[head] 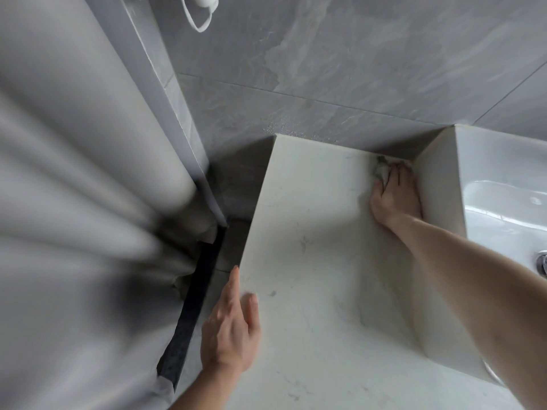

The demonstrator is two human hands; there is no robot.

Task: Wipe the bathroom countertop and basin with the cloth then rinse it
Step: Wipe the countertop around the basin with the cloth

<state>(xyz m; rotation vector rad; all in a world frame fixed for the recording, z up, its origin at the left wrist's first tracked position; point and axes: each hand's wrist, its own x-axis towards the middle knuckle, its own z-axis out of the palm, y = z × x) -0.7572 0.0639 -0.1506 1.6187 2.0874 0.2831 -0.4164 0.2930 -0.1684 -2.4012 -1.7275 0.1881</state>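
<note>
Cloth (381, 170) bunched under right hand (395, 196), no clear long axis

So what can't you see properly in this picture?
Head view, the only one:
- Cloth: mostly hidden under the right hand; only a crumpled bit shows.
- Basin: cut off by the right edge; no tap visible.
- Shiny metal piece: clipped by that edge, can't be identified.
- Curtain: blurred.
- White looped thing: cut off at the top.
</note>
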